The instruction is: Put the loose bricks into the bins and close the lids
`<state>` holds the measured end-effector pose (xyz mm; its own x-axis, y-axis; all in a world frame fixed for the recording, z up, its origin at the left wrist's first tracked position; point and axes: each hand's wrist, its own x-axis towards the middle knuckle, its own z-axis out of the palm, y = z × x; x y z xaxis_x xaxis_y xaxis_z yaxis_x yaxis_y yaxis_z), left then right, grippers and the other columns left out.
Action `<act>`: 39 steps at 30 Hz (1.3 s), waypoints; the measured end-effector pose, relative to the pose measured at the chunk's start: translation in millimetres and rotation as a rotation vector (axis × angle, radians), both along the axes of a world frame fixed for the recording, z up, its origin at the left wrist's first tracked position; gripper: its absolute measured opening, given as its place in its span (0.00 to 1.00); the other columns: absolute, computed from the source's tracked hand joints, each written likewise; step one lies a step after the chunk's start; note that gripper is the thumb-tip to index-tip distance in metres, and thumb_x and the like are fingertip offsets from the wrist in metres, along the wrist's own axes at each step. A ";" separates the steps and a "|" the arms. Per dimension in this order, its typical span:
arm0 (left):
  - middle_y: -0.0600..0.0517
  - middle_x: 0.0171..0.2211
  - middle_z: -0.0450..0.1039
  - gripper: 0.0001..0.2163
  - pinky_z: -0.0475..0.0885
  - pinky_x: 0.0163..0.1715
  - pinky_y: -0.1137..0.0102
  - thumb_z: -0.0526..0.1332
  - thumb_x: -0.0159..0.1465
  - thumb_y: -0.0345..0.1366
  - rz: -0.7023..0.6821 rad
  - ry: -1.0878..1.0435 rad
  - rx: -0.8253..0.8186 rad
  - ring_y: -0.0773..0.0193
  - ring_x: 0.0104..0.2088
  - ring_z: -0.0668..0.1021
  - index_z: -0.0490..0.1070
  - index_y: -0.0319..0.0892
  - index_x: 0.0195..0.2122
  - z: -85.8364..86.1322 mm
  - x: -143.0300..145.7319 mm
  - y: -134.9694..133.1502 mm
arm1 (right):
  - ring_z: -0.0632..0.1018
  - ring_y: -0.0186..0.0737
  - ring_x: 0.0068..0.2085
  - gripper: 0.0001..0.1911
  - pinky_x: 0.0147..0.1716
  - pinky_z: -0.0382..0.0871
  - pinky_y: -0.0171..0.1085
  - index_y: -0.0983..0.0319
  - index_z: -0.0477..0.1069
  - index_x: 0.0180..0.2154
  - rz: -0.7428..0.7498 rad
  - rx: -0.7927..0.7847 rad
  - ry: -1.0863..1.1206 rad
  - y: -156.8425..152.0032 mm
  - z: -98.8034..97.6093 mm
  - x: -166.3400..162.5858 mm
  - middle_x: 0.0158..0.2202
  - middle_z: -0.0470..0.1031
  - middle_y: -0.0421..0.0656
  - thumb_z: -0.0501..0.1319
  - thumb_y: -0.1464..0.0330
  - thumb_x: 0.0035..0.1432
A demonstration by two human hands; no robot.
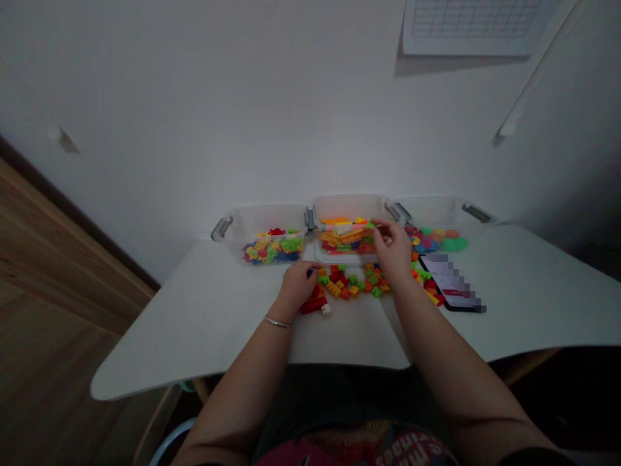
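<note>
right hand (394,252) is over the front of the middle bin (349,203), fingers bent, small gap to the thumb. green piece (370,224) sits right at its fingertips, can't tell if pinched or just behind them. left hand (297,285) is loosely curled low over the table (233,323), dark blue bit (310,273) at its fingertips, grip unclear. red blocks (315,302) just beside it, loose blocks (342,283) spread between both hands.

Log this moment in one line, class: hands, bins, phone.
left hand: by red blocks | right hand: at middle bin, grip unclear | left bin, right bin: colourful pieces inside | phone: right of loose blocks
</note>
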<state>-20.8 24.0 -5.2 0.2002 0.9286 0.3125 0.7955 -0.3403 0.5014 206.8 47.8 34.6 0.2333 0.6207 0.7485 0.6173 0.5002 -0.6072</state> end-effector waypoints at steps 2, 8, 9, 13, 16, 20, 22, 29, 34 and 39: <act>0.46 0.44 0.79 0.12 0.69 0.52 0.62 0.55 0.63 0.30 0.000 0.010 -0.003 0.57 0.47 0.77 0.77 0.40 0.43 0.0 -1.5 -0.2 | 0.76 0.43 0.41 0.12 0.45 0.69 0.44 0.61 0.74 0.41 -0.020 0.014 -0.028 11.3 11.2 6.0 0.42 0.78 0.47 0.56 0.66 0.58; 0.46 0.44 0.79 0.12 0.69 0.52 0.63 0.56 0.62 0.30 -0.002 0.010 0.002 0.57 0.47 0.77 0.77 0.40 0.43 0.1 -3.1 -0.5 | 0.76 0.49 0.46 0.13 0.52 0.65 0.49 0.62 0.78 0.38 -0.106 -0.163 -0.317 27.7 18.1 8.9 0.40 0.80 0.48 0.55 0.69 0.57; 0.47 0.44 0.79 0.12 0.69 0.52 0.63 0.56 0.62 0.30 -0.001 0.009 0.002 0.57 0.47 0.77 0.77 0.40 0.43 0.1 -2.8 -0.4 | 0.76 0.49 0.46 0.14 0.52 0.64 0.50 0.61 0.79 0.39 -0.138 -0.182 -0.353 26.7 16.8 7.9 0.39 0.80 0.48 0.55 0.68 0.58; 0.47 0.44 0.79 0.12 0.69 0.52 0.63 0.56 0.62 0.30 -0.002 0.007 0.000 0.57 0.47 0.77 0.77 0.41 0.43 -1.2 -1.4 1.0 | 0.75 0.49 0.47 0.15 0.58 0.56 0.51 0.61 0.78 0.40 -0.153 -0.162 -0.460 19.0 11.9 4.2 0.41 0.80 0.47 0.54 0.67 0.60; 0.47 0.44 0.79 0.12 0.69 0.53 0.62 0.56 0.62 0.30 -0.011 0.005 0.003 0.57 0.47 0.77 0.77 0.40 0.43 -4.0 -1.4 2.5 | 0.74 0.48 0.49 0.14 0.61 0.51 0.52 0.61 0.77 0.41 -0.144 -0.171 -0.490 16.7 11.1 3.4 0.43 0.80 0.47 0.54 0.67 0.60; 0.47 0.44 0.79 0.12 0.69 0.53 0.63 0.55 0.62 0.30 -0.017 -0.005 0.011 0.58 0.47 0.77 0.77 0.41 0.43 -6.9 -3.3 3.5 | 0.75 0.49 0.49 0.14 0.61 0.50 0.54 0.62 0.76 0.41 -0.110 -0.218 -0.506 21.9 13.3 5.2 0.45 0.79 0.48 0.55 0.64 0.59; 0.47 0.44 0.79 0.12 0.69 0.52 0.63 0.55 0.62 0.30 -0.018 -0.001 0.007 0.58 0.47 0.77 0.77 0.41 0.42 -6.9 -4.2 3.5 | 0.76 0.50 0.49 0.13 0.61 0.51 0.56 0.62 0.76 0.40 -0.078 -0.211 -0.471 24.3 15.0 6.7 0.46 0.79 0.48 0.56 0.65 0.58; 0.47 0.44 0.79 0.12 0.70 0.52 0.64 0.56 0.62 0.29 -0.015 0.008 0.003 0.59 0.46 0.77 0.77 0.41 0.43 -2.9 -2.5 2.3 | 0.76 0.45 0.47 0.11 0.53 0.64 0.47 0.60 0.75 0.37 -0.014 0.076 -0.254 2.4 11.0 -0.9 0.42 0.79 0.46 0.54 0.69 0.56; 0.47 0.43 0.79 0.12 0.70 0.51 0.64 0.56 0.62 0.29 -0.016 0.004 0.025 0.59 0.45 0.78 0.77 0.42 0.42 -0.8 2.9 2.0 | 0.76 0.45 0.44 0.10 0.48 0.66 0.44 0.60 0.76 0.37 0.083 -0.081 -0.319 -17.9 -24.6 -19.3 0.40 0.79 0.46 0.55 0.70 0.58; 0.47 0.42 0.79 0.12 0.70 0.52 0.64 0.56 0.61 0.29 -0.008 0.007 0.033 0.59 0.45 0.78 0.77 0.41 0.42 -0.7 5.6 3.5 | 0.74 0.45 0.48 0.13 0.52 0.64 0.45 0.58 0.77 0.43 0.156 -0.340 -0.563 -19.3 -54.7 -24.5 0.45 0.79 0.43 0.58 0.71 0.58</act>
<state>-15.1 27.5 -5.9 0.2101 0.9162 0.3412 0.7963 -0.3628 0.4840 182.3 28.5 -20.1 -0.2467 0.8380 0.4867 0.8220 0.4470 -0.3530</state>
